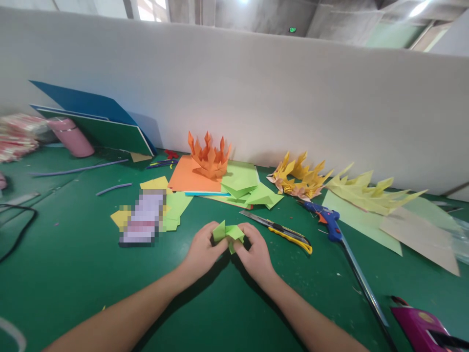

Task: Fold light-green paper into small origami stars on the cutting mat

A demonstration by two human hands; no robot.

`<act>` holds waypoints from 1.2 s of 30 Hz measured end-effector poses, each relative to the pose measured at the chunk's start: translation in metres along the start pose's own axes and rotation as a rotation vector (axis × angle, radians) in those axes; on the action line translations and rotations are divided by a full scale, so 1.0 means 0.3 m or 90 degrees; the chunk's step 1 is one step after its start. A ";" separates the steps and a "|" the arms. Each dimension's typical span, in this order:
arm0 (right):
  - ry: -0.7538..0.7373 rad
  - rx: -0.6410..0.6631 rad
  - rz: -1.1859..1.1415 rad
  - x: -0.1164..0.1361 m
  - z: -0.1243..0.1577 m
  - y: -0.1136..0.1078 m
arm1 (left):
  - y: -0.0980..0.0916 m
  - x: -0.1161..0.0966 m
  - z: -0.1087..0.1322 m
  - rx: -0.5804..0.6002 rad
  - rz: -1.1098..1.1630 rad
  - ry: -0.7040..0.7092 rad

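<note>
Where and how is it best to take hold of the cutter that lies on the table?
Probably by its yellow handle, coming from the near right side: the cutter lies aslant, with the handle end to the right and nearer the person, while the silver blade end points left and away.

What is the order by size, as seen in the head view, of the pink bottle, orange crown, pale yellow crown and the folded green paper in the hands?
1. Pale yellow crown
2. Orange crown and pink bottle: too alike to rank
3. Folded green paper, counting only what shows
</note>
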State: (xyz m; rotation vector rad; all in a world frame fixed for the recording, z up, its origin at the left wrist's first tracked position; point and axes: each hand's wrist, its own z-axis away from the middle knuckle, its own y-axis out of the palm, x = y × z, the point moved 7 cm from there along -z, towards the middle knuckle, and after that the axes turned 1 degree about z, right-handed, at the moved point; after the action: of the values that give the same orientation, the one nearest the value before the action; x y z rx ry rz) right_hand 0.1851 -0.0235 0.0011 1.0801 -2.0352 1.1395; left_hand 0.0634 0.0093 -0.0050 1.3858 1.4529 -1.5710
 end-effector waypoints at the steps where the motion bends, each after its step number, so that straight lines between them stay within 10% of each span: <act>1: 0.000 -0.002 0.007 0.001 0.000 -0.001 | 0.000 0.002 0.000 0.001 0.011 -0.011; 36: 0.204 0.064 -0.148 -0.068 -0.009 0.005 | 0.023 0.040 0.005 0.056 0.312 -0.223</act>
State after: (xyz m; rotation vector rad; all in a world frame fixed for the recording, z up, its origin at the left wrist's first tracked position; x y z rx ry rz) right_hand 0.1945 -0.0131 -0.0140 1.0714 -1.5784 1.2151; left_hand 0.0658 0.0089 -0.0186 1.3070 0.7724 -1.4689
